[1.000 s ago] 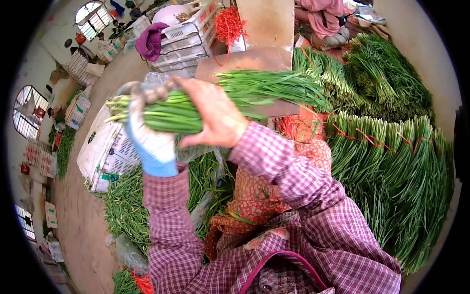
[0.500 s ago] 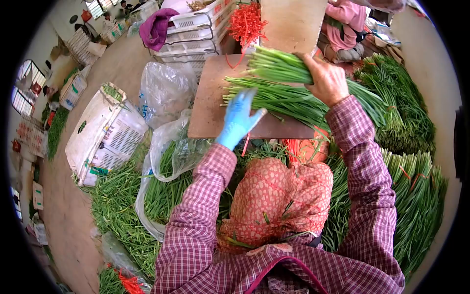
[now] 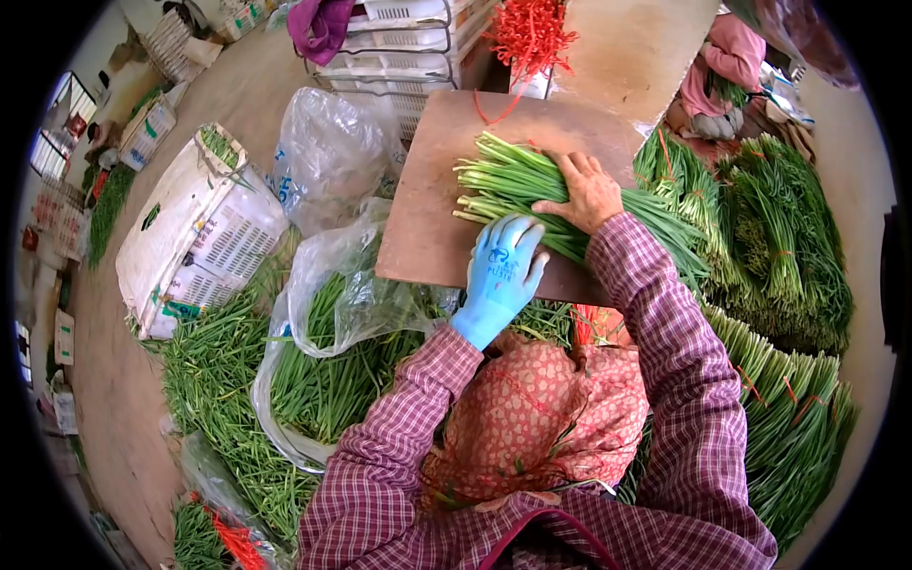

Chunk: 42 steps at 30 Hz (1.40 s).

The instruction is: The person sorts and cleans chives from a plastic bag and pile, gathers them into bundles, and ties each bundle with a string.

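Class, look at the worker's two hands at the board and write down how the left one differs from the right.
The left hand wears a light-blue glove with printing on it; the right hand is bare.
The left hand's fingers are curled near the stalks' pale ends; the right hand lies across the greener part, thumb apart from its fingers.
Both come out of checked purple sleeves.

Purple cloth (image 3: 321, 27) against stacked crates (image 3: 397, 65) (white ones); person (image 3: 733, 55) in pink.
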Each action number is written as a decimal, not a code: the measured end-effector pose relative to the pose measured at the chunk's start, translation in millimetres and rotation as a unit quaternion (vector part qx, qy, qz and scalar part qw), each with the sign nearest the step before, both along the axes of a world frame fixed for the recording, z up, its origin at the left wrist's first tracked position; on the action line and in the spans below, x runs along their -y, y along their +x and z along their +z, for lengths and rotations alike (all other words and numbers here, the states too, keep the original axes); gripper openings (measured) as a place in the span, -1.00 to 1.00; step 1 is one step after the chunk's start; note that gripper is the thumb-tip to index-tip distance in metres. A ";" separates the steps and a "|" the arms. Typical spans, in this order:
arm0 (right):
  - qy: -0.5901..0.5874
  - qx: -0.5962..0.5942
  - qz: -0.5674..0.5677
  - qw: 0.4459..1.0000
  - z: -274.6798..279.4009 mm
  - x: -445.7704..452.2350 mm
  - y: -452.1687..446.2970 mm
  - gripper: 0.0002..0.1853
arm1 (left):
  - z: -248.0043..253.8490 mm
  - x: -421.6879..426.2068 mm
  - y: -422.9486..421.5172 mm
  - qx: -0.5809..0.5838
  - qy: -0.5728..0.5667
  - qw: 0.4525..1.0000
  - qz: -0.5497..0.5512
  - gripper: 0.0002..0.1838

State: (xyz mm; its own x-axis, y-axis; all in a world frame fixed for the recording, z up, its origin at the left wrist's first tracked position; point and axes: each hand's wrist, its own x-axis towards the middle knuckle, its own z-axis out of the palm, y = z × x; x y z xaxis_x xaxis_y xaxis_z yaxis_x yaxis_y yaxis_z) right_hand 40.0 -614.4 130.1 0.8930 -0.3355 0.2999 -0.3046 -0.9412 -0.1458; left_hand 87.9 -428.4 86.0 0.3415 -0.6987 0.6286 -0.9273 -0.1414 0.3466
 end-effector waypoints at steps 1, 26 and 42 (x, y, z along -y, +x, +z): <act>-0.027 0.020 -0.003 0.999 -3.7 0.6 -2.5 -0.09 | 12.2 -2.1 -1.7 -0.017 -0.044 0.999 -0.011 -0.54; 0.136 0.012 0.334 0.933 26.9 -185.2 19.3 -0.57 | -131.9 -404.8 -5.3 -0.284 -0.022 0.879 0.382 -0.62; -0.019 -0.185 0.484 0.855 -199.7 -453.0 41.3 -0.35 | -158.9 -441.5 -120.8 -0.161 0.277 0.847 0.424 -0.63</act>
